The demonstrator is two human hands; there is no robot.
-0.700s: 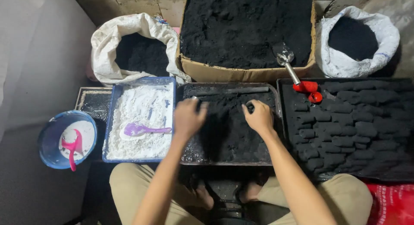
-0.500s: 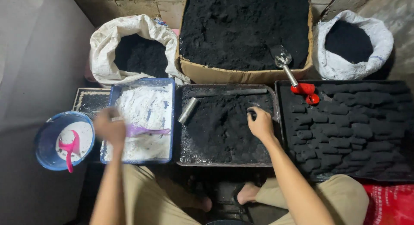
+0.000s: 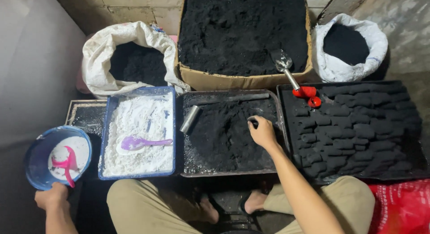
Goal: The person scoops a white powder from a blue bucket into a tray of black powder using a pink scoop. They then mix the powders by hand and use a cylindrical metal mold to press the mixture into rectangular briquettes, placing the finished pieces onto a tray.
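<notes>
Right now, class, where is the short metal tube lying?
In the head view, the metal tube lies left of centre, at the upper left corner of the middle tray, beside the blue tray.

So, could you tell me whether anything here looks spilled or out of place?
Only small things. The metal tube lies askew against the left rim of the middle tray. White powder has dusted the blue tray's rim. The left hand grips the blue bowl at its near edge.

A blue bowl (image 3: 33, 160) holds a pink scoop (image 3: 67, 164); a purple spoon (image 3: 139, 143) lies in white powder (image 3: 139, 126); black powder (image 3: 228, 131) fills what seems a dark tray (image 3: 224, 172).
</notes>
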